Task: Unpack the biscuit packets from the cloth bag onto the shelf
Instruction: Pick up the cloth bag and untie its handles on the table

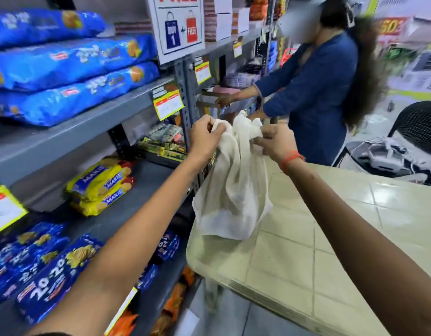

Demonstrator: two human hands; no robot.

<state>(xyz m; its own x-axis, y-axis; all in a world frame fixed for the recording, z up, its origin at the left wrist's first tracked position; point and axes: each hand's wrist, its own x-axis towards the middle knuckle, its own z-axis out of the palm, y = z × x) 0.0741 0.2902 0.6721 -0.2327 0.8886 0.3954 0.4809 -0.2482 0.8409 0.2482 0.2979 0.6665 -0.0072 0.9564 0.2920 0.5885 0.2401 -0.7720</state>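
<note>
A white cloth bag (230, 190) hangs in the air, its bottom resting at the edge of a pale tiled table (318, 243). My left hand (206, 139) grips the bag's top on the left and my right hand (274, 141) pinches its top on the right. What is inside the bag is hidden. Yellow Marie biscuit packets (100, 187) lie stacked on the grey middle shelf (146, 187). Dark blue 20-20 biscuit packets (47, 270) lie on the same shelf nearer me.
Large blue packets (69, 69) fill the upper shelves. A person in a blue top (316, 93) stands just beyond the bag, reaching into the shelving. A black mesh chair (413, 141) stands at the right. Orange packets (170, 309) sit on the lowest shelf.
</note>
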